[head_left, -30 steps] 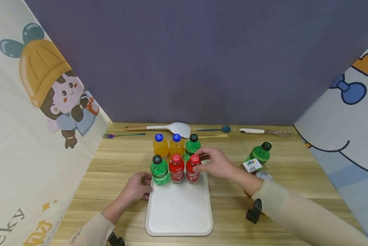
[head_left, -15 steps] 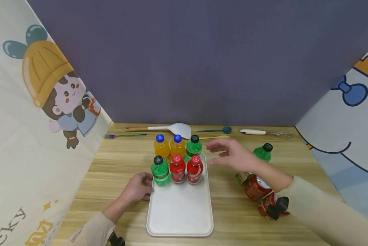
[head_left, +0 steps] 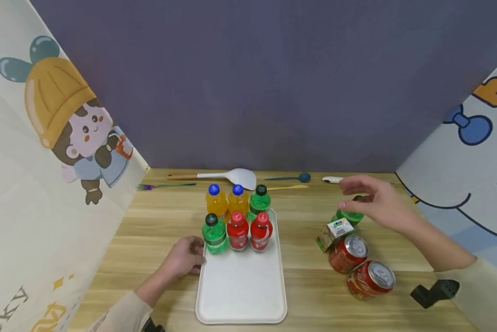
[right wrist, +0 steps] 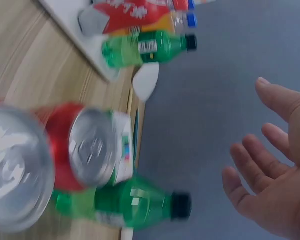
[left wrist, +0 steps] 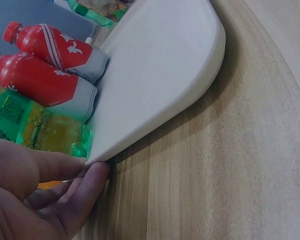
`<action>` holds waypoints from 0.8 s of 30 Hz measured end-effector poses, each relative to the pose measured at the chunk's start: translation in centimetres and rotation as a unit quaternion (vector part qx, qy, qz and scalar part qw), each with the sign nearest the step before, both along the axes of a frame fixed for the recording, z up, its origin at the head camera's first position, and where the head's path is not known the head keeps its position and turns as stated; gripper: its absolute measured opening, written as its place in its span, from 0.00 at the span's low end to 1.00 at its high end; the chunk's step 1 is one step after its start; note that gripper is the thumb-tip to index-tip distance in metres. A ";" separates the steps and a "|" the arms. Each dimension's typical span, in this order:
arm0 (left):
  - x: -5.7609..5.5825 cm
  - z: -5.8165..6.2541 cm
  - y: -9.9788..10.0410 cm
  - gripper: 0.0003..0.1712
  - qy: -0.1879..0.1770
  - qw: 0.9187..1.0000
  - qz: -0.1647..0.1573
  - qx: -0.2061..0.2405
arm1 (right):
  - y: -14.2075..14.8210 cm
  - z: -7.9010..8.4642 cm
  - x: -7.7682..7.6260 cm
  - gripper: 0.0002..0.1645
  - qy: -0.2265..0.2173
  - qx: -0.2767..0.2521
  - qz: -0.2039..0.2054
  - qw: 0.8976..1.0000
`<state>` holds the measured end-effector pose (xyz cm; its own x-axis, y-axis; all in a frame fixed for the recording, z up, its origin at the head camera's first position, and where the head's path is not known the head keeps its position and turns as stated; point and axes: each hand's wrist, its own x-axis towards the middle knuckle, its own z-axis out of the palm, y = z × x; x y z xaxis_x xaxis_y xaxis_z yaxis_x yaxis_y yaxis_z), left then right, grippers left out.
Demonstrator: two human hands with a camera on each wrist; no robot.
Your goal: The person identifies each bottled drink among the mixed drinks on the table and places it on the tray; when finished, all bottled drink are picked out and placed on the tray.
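My left hand (head_left: 182,259) pinches the left rim of a white tray (head_left: 242,293); the left wrist view shows thumb and finger meeting at the tray's edge (left wrist: 155,120). On the tray's far half stand two red bottles (head_left: 237,233), two orange-drink bottles with blue caps (head_left: 216,203) and two green bottles (head_left: 215,235). Over at the right, my right hand (head_left: 383,205) hovers with spread fingers by another green bottle (head_left: 350,217), partly hidden behind it. In the right wrist view that hand (right wrist: 275,170) holds nothing and is apart from the bottle (right wrist: 140,202).
A small drink carton (head_left: 333,234) and two red soda cans (head_left: 348,253) stand close to the lone green bottle. Along the back lie a spatula (head_left: 242,177), a fork (head_left: 165,186), a dark spoon (head_left: 302,177), a yellow utensil (head_left: 287,187) and a partly covered whisk (head_left: 332,180).
My right hand has let go of the right-hand red bottle on the tray and swung right to the lone green bottle. My left hand has stayed at the tray's rim.
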<state>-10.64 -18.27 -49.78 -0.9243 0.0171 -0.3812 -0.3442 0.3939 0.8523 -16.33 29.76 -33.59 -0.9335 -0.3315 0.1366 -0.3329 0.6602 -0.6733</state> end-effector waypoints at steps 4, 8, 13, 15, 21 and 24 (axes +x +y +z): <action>0.2 0.0 -0.1 0.30 -0.003 1.000 0.005 -0.003 | 2.4 -0.7 0.6 0.28 0.009 0.016 -0.048 0.999; 0.2 0.1 -0.1 0.30 -0.001 1.000 0.003 -0.005 | 4.2 -1.5 0.9 0.30 -0.002 0.008 -0.082 0.997; 0.4 0.3 0.1 0.30 0.001 1.000 0.005 -0.004 | 5.8 -2.8 0.9 0.38 -0.032 -0.004 -0.095 0.995; 0.4 0.3 0.2 0.29 0.004 1.000 0.006 -0.003 | 6.3 -3.5 0.7 0.40 -0.041 -0.009 -0.095 0.995; 0.6 0.4 0.3 0.29 0.008 1.000 0.004 -0.007 | 7.1 -5.4 -0.1 0.41 -0.056 -0.016 -0.075 0.995; 0.5 0.3 0.4 0.29 0.007 1.000 0.002 -0.008 | 7.0 -6.1 -0.3 0.42 -0.067 -0.019 -0.072 0.995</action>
